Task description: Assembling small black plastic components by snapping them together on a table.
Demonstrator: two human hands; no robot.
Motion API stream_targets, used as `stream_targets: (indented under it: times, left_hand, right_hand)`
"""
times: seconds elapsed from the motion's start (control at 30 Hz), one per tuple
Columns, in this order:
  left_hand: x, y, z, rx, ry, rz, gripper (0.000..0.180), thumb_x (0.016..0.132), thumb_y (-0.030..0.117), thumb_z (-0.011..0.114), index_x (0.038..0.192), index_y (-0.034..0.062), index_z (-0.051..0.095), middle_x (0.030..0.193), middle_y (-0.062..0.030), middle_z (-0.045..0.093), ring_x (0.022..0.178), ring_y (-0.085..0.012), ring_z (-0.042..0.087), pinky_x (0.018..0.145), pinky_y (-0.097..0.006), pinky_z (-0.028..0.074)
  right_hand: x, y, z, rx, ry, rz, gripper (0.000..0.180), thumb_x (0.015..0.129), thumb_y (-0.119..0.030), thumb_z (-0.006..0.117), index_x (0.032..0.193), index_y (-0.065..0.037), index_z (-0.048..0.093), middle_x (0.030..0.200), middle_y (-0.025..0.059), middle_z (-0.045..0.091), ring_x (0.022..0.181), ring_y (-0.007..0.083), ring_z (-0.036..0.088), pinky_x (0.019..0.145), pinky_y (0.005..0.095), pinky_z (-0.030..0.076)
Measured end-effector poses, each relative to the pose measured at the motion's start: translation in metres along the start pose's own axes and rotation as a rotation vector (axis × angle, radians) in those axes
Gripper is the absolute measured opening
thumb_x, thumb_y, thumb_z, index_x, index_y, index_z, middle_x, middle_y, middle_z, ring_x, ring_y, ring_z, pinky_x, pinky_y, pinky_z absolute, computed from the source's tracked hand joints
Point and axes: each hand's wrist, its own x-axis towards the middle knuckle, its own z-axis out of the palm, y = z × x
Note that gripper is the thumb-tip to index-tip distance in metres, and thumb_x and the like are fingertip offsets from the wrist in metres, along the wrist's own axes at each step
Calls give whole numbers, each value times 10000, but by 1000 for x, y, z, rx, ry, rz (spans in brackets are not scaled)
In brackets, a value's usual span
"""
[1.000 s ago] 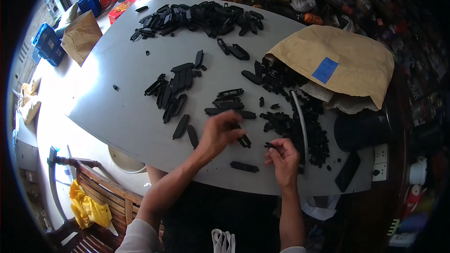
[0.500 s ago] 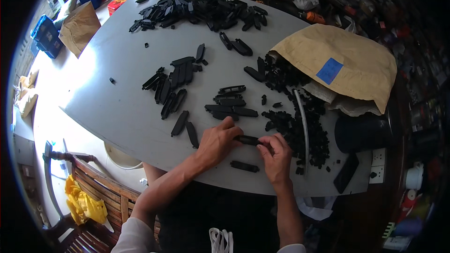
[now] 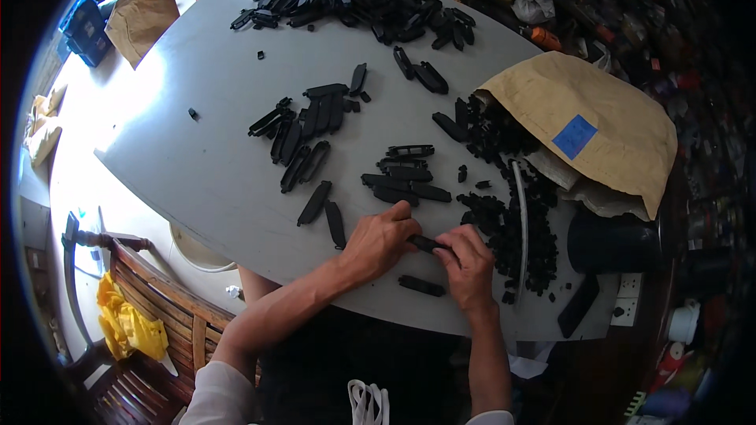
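Between my two hands, just above the near part of the table, is a long black plastic piece (image 3: 428,244). My left hand (image 3: 383,238) grips its left end and my right hand (image 3: 468,262) pinches its right end, fingers closed. Another black plastic piece (image 3: 421,286) lies on the table close to the near edge, below my hands. Beyond my left hand sits a small group of similar long pieces (image 3: 407,181). Right of my right hand spreads a heap of small black parts (image 3: 504,224).
A brown paper sack (image 3: 598,110) with a blue patch lies on its side at the right, small parts at its mouth. A thin pale strip (image 3: 523,228) crosses the heap. A large pile of long black pieces (image 3: 354,8) covers the far side. A wooden chair (image 3: 157,307) stands at lower left.
The view has shifted, so the table's contents sit slightly more to the right. Both hands still hold the piece, which now slants more, its right end lower.
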Motion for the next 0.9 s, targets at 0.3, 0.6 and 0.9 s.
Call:
stream_targets:
  times: [0.3,0.6,0.9]
  left_hand:
    - [1,1,0,-2,-26,-26,206,676,49,723,861,31,635,851,-94,517,754,-319,584,634,-402,479]
    - [0,-1,2,-7,-18,-8,192,685,51,720,854,18,632,846,-98,515,747,-316,585,634,-402,479]
    - [1,1,2,-5,-19,6,191,686,42,710,857,11,629,841,-108,508,735,-327,581,628,-403,478]
  right_hand:
    - [1,-1,-2,-81,-9,-34,149,754,66,661,881,14,602,871,98,551,756,227,587,638,319,480]
    - [2,1,-2,-108,-30,-89,193,737,93,663,903,20,594,889,108,534,784,240,584,664,340,485]
    - [0,1,-2,-254,-21,-230,213,713,88,687,896,31,594,887,125,529,788,258,581,666,349,493]
